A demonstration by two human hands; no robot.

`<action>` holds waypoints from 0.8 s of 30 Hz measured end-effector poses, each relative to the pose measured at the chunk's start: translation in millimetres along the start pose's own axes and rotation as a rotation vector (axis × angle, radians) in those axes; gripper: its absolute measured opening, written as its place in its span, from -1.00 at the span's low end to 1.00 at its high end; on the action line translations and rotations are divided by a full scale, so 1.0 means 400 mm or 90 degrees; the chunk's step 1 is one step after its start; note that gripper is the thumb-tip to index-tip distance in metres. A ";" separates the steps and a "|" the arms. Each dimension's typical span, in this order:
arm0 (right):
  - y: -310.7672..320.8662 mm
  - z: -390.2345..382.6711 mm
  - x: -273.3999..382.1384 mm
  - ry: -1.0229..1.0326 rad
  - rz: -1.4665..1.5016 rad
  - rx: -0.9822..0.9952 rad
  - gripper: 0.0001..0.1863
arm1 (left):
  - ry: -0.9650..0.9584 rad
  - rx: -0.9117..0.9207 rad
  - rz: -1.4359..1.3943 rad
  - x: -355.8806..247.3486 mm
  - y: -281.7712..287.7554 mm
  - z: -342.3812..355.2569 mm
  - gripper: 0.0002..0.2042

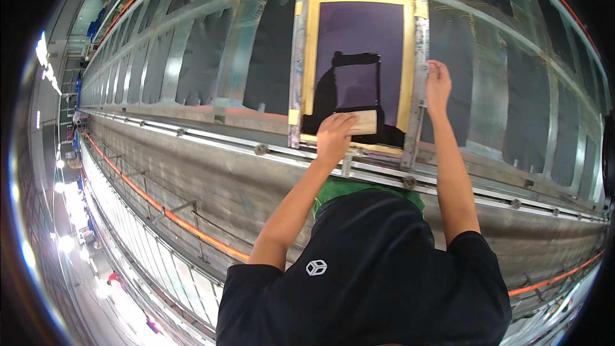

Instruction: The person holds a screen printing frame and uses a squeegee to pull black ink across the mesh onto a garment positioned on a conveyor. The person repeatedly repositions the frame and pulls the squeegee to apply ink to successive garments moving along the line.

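Note:
A screen-printing frame [421,45], metal with yellow tape round its inner border, lies in front of me on a long table. Its dark purple mesh [362,25] carries black ink [325,93] in a smeared patch, with more pooled along the near end. My left hand [334,136] is closed round one end of a squeegee [365,123] with a pale wooden handle, standing in the ink near the frame's close edge. At the frame's right side, my right hand [438,90] has its fingers curled against the outer edge. The squeegee's blade is hidden.
Dark fabric panels [272,57] lie in a row along the table to both sides. A metal rail [261,149] with bolts runs along the near edge, close to my body. Orange pipes [163,210] line a neighbouring table behind me.

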State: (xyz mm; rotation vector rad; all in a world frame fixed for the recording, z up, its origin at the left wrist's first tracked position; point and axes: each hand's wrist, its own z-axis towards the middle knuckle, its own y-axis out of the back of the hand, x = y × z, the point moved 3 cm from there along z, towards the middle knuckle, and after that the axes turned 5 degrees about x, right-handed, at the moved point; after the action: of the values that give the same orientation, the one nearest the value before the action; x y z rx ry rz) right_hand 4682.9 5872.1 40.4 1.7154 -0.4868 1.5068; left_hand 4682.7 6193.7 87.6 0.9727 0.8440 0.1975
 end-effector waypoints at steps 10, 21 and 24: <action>-0.488 -0.175 0.118 -0.137 0.014 0.035 -0.78 | 0.019 0.058 0.044 0.433 0.283 -0.085 -0.50; -0.545 -0.169 0.094 -0.131 -0.105 0.025 -0.79 | -0.057 0.124 0.053 0.489 0.335 -0.157 -0.51; -0.543 -0.166 0.087 -0.159 -0.144 0.057 -0.78 | -0.080 0.113 0.071 0.532 0.313 -0.075 -0.56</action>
State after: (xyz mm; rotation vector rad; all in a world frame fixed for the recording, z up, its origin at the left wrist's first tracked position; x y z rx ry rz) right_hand 4804.7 6063.8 6.8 1.9687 -0.3413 1.1764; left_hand 4831.3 6391.6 63.0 1.1883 0.7016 0.1569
